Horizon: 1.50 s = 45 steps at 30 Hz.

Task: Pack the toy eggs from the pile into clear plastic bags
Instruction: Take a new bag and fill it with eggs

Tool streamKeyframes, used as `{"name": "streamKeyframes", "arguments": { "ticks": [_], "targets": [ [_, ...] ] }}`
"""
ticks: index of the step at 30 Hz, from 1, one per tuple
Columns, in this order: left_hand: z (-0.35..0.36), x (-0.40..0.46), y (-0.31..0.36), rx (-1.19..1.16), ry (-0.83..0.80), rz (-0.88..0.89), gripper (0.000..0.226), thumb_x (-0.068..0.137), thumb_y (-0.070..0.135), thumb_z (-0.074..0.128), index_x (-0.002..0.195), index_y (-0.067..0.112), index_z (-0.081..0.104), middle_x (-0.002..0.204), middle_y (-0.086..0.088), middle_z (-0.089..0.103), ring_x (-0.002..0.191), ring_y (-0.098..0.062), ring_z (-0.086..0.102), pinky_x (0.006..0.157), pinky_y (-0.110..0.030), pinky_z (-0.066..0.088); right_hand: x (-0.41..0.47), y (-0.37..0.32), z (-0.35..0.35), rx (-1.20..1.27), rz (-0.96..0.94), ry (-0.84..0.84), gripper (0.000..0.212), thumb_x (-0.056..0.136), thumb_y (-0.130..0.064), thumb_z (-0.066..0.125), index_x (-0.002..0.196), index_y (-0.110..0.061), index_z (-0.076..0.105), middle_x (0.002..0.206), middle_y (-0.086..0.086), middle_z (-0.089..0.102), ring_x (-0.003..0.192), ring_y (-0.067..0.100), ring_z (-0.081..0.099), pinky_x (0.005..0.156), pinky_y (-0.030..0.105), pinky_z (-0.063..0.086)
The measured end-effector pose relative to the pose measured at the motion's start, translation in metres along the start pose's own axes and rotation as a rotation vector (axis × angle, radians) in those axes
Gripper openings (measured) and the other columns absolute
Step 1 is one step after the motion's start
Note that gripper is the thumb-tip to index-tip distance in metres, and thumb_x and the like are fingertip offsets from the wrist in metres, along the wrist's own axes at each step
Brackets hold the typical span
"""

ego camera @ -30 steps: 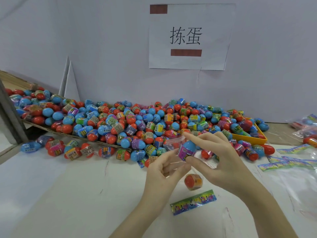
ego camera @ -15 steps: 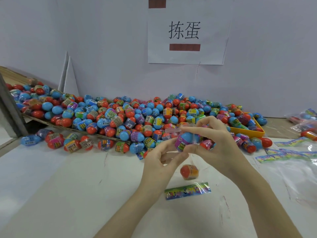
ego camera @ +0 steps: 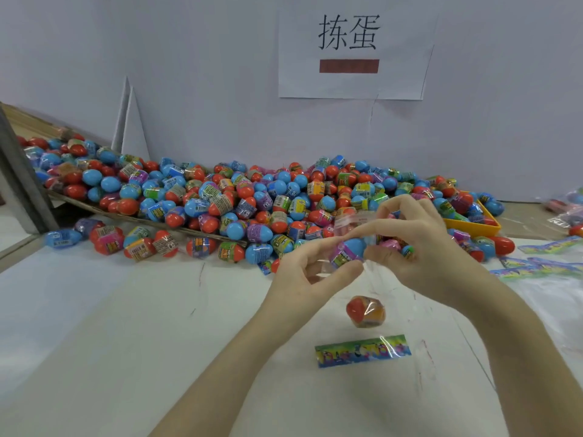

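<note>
While a blue egg (ego camera: 348,252) sits at the mouth of a clear bag (ego camera: 372,279), both hands hold it up above the white table (ego camera: 110,326). The left hand (ego camera: 303,272) has forefinger and thumb curled in a pinch on the egg and the bag's near edge. The right hand (ego camera: 419,247) pinches the bag's far edge, near its red strip, with bent fingers. A red egg (ego camera: 366,311) hangs low inside the bag, above a printed strip (ego camera: 362,351) lying flat on the table. Behind the hands spreads the pile (ego camera: 220,197) of red and blue eggs along the wall, with a yellow tray (ego camera: 479,227) at its right end. A paper sign (ego camera: 350,48) is on the wall.
</note>
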State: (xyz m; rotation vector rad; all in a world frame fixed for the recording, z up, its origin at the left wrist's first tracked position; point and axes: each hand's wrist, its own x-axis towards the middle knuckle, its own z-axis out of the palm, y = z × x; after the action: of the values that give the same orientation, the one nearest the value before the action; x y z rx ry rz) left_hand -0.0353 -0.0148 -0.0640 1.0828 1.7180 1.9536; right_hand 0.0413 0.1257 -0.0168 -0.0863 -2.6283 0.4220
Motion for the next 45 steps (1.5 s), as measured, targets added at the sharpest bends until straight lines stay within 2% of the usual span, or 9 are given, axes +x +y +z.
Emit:
{"name": "streamKeyframes", "arguments": {
  "ticks": [7,11,13,16,19,23,30,39,45],
  "targets": [
    [-0.001,-0.002,-0.002,0.035,-0.036,0.036,0.019,0.084,0.010,0.062,0.093,0.027,0.066,0.077,0.018,0.071,0.075,0.002,0.066,0.066,-0.012,0.050,-0.003,-0.008,0.007,-0.169,-0.067,-0.136,0.020,0.089,-0.027,0.055,0.099,-0.040,0.066,0.100,-0.012,0.034,0.090,0.006,0.017,0.075,0.025,0.013],
    [-0.003,0.001,-0.004,-0.039,0.081,-0.010,0.017,0.083,0.009,0.065,0.091,0.024,0.066,0.077,0.009,0.071,0.069,0.000,0.066,0.062,-0.011,0.050,-0.002,-0.011,0.001,0.065,-0.081,0.232,0.013,0.080,-0.017,0.069,0.091,-0.022,0.072,0.089,-0.011,0.048,0.089,0.010,0.040,0.079,0.021,0.029],
    [-0.004,0.001,-0.005,-0.059,0.116,-0.017,0.017,0.083,0.010,0.066,0.090,0.025,0.066,0.074,0.010,0.071,0.068,0.001,0.065,0.062,-0.011,0.050,-0.005,-0.016,-0.006,0.259,-0.105,0.309,0.012,0.078,-0.021,0.069,0.088,-0.027,0.064,0.081,-0.021,0.055,0.067,0.004,0.047,0.061,0.009,0.035],
    [-0.003,0.000,-0.005,-0.058,0.106,0.004,0.017,0.083,0.010,0.064,0.092,0.024,0.065,0.070,0.014,0.070,0.068,0.003,0.065,0.062,-0.011,0.050,-0.009,-0.023,-0.003,0.377,-0.074,0.097,0.021,0.076,-0.034,0.066,0.092,-0.026,0.053,0.088,-0.016,0.063,0.046,0.019,0.042,0.040,0.023,0.036],
    [-0.002,0.000,-0.003,-0.073,0.096,0.028,0.019,0.083,0.006,0.065,0.092,0.023,0.065,0.070,0.015,0.070,0.069,0.004,0.065,0.060,-0.008,0.047,-0.009,-0.027,-0.001,0.220,-0.072,-0.016,0.037,0.069,-0.035,0.064,0.099,-0.024,0.046,0.096,-0.015,0.059,0.045,0.024,0.044,0.043,0.039,0.041],
    [-0.002,-0.002,-0.003,-0.031,0.075,0.054,0.022,0.082,0.009,0.065,0.090,0.029,0.066,0.073,0.012,0.068,0.070,0.002,0.065,0.064,-0.013,0.051,-0.011,-0.026,-0.008,0.206,-0.124,0.097,0.045,0.068,-0.030,0.077,0.098,-0.030,0.044,0.083,-0.018,0.054,0.044,0.013,0.042,0.043,0.017,0.036],
    [0.000,-0.001,-0.002,-0.086,0.083,0.003,0.021,0.084,0.009,0.063,0.088,0.029,0.066,0.075,0.006,0.069,0.072,-0.002,0.065,0.064,-0.016,0.053,-0.010,-0.020,-0.005,0.113,-0.014,-0.075,0.048,0.064,-0.040,0.069,0.099,-0.034,0.038,0.081,-0.015,0.054,0.060,-0.009,0.050,0.045,0.016,0.032],
    [0.000,-0.001,-0.002,-0.114,0.067,-0.020,0.015,0.080,0.019,0.066,0.093,0.027,0.065,0.088,0.004,0.072,0.079,-0.003,0.068,0.065,-0.012,0.050,-0.007,-0.012,-0.001,0.241,0.038,-0.093,0.046,0.067,-0.020,0.079,0.086,-0.032,0.039,0.066,-0.010,0.060,0.046,-0.004,0.050,0.050,0.009,0.039],
    [-0.005,0.000,-0.010,-0.068,-0.062,-0.210,0.057,0.061,0.016,0.081,0.110,0.030,0.056,0.104,0.008,0.067,0.083,-0.005,0.066,0.072,-0.019,0.053,-0.002,-0.008,0.002,0.253,0.083,-0.013,0.040,0.070,-0.013,0.077,0.076,-0.032,0.042,0.060,-0.012,0.057,0.045,-0.005,0.049,0.052,0.006,0.038]
  ]
}}
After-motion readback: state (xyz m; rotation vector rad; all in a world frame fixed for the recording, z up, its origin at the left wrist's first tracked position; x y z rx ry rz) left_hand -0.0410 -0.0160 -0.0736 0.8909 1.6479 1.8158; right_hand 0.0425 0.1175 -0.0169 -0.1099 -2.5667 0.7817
